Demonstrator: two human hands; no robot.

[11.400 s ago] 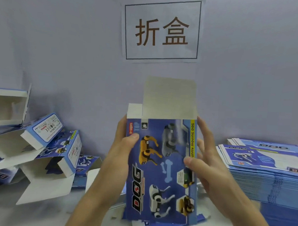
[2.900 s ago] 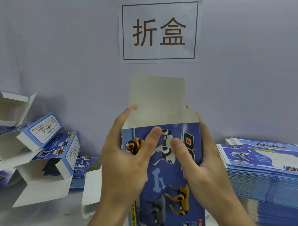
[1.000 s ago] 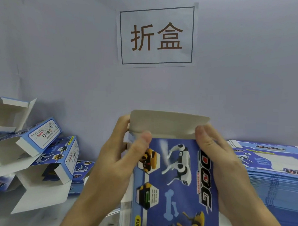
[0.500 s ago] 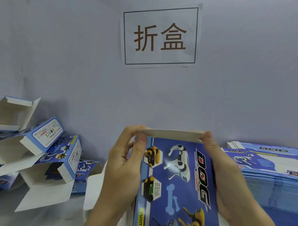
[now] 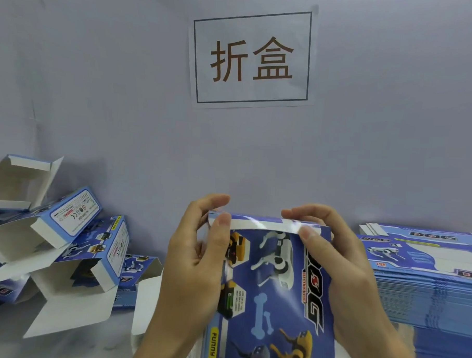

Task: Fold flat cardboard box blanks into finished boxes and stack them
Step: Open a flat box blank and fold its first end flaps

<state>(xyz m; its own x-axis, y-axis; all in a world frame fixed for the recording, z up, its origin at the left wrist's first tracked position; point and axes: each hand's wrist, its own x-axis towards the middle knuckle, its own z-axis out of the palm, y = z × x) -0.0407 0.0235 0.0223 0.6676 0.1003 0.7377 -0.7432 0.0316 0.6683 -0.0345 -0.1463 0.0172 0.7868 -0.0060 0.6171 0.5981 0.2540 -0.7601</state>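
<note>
I hold a blue toy-dog box upright in front of me, printed face toward the camera. My left hand grips its upper left corner, thumb on the front and fingers curled over the top. My right hand grips the upper right corner the same way. The top flap is folded down over the opening, and both thumbs press its white edge. The box's bottom runs out of view.
A tall stack of flat blue blanks sits at the right. A loose pile of folded boxes with open white flaps lies at the left. A paper sign hangs on the grey wall behind.
The top flap, upright earlier, has been bent forward and pushed down onto the box's top. Both hands have shifted up to the top corners.
</note>
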